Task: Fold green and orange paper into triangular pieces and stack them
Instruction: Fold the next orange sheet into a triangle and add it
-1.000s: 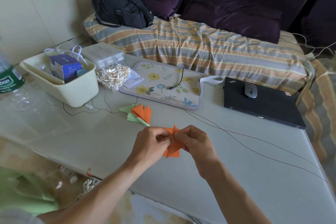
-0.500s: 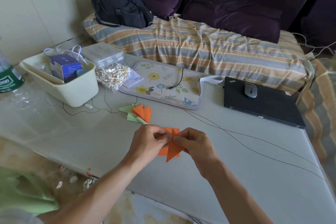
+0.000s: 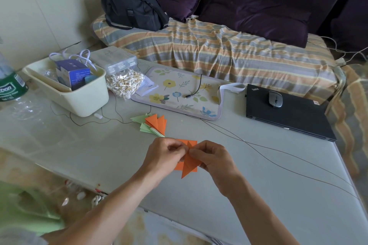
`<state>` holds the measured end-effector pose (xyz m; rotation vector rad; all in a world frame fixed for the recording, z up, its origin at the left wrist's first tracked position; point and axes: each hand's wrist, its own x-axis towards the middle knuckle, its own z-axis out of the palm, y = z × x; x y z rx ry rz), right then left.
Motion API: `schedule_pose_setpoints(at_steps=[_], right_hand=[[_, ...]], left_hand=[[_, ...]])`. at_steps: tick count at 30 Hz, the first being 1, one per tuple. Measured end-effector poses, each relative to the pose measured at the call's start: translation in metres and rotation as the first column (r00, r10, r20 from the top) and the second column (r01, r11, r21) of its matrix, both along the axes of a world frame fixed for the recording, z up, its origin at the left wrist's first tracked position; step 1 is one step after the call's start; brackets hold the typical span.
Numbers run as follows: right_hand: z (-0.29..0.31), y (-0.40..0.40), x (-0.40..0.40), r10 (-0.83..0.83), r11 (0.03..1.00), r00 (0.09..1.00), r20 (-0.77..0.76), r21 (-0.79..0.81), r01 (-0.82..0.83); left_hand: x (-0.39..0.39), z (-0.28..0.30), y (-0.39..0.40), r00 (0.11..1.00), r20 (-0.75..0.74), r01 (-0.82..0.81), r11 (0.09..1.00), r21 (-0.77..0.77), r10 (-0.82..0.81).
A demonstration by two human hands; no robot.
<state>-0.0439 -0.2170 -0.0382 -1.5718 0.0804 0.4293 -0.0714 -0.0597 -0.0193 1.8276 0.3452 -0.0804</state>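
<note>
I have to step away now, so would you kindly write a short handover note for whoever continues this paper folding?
Left hand and right hand: both pinch the orange paper piece being folded, held just above the pale glass-topped table, its point toward the person.
Done: a small fanned stack of folded green and orange triangles lies on the table beyond the hands, near the floral mat.
Left: finish this orange piece's fold and add it to the stack. No unfolded sheets are visible, so I cannot tell how many remain.
</note>
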Motion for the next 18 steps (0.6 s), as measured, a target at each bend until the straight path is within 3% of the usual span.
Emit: schedule_pose_setpoints(at_steps=[3, 7, 18], right_hand=[[0.0028, 0.0010, -0.0003, -0.019, 0.999, 1.000, -0.013, 0.051, 0.019], [0.0055, -0.0012, 0.0004, 0.000, 0.998, 1.000, -0.024, 0.069, 0.001], [0.0018, 0.0019, 0.0012, -0.103, 0.991, 0.991, 0.083, -0.075, 0.110]], left_hand=[[0.0016, -0.0005, -0.0001, 1.000, -0.012, -0.011, 0.999, -0.032, 0.011], [0.0012, -0.0027, 0.0002, 0.997, 0.004, 0.081, 0.995, 0.053, -0.081], [-0.0005, -0.0079, -0.0060, 0.983, 0.026, 0.169, 0.942, 0.289, -0.184]])
